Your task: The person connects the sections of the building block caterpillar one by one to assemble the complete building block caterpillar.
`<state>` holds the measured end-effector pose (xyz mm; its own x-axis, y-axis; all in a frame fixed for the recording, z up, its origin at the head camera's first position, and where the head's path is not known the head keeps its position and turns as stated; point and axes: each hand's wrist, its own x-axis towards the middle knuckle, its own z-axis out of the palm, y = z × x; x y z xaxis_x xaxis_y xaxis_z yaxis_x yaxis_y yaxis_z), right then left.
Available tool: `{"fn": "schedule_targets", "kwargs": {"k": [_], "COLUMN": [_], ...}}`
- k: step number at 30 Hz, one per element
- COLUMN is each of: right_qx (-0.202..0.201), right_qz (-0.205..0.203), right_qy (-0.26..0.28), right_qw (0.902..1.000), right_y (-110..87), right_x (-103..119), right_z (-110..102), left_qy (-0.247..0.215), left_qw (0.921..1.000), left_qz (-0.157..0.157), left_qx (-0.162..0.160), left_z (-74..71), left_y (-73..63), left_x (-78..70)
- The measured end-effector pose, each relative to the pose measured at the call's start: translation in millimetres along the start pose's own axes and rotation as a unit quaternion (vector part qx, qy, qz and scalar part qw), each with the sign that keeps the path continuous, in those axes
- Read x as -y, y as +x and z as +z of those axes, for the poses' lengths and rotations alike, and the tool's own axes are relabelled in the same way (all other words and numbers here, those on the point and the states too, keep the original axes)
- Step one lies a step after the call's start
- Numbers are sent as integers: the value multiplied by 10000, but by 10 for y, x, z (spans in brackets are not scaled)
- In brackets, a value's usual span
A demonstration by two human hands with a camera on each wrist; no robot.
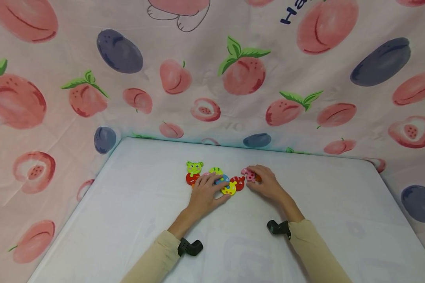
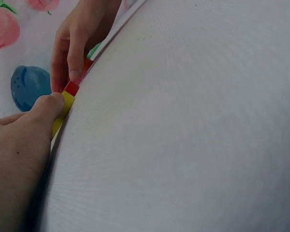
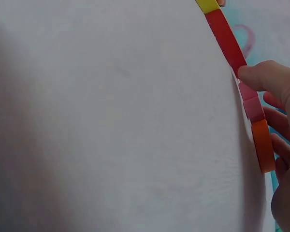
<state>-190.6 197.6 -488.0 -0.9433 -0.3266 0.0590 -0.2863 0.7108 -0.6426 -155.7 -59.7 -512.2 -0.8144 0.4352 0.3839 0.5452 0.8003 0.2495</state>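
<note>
A caterpillar-shaped row of numbered puzzle pieces lies on the white table. At its left end is a green smiling head piece [image 1: 194, 168] above a red piece marked 2 [image 1: 192, 179]. My left hand [image 1: 204, 194] rests spread across the middle pieces, hiding some, its thumb beside the yellow piece [image 1: 228, 189]. To the right of that sits the red piece marked 8 [image 1: 238, 183]. My right hand [image 1: 268, 184] pinches a pink spotted piece [image 1: 249, 175] next to it, thumb on the near edge and fingers behind. An orange piece [image 3: 264, 146] adjoins the pink one, partly under the right hand.
The white tabletop [image 1: 219, 232] extends around the pieces. A fruit-patterned cloth [image 1: 198, 70] hangs behind the table's back edge. Each wrist wears a black camera mount, the left one [image 1: 190, 247] and the right one [image 1: 279, 227].
</note>
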Motion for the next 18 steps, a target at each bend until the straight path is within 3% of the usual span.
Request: {"fn": "schedule_targets", "kwargs": {"k": [11, 18], "right_qx": [57, 16], "right_qz": [371, 381], "right_qy": [455, 500], "right_qw": [9983, 9980], "right_y": [8, 7], "right_x": [-91, -89], "right_z": [49, 59], "left_qy": [18, 39], "left_qw": [10000, 10000], "left_qz": [-48, -22], "left_qx": [48, 57], "left_z": [-4, -5], "left_y": [-2, 2], "left_x": [-8, -3]}}
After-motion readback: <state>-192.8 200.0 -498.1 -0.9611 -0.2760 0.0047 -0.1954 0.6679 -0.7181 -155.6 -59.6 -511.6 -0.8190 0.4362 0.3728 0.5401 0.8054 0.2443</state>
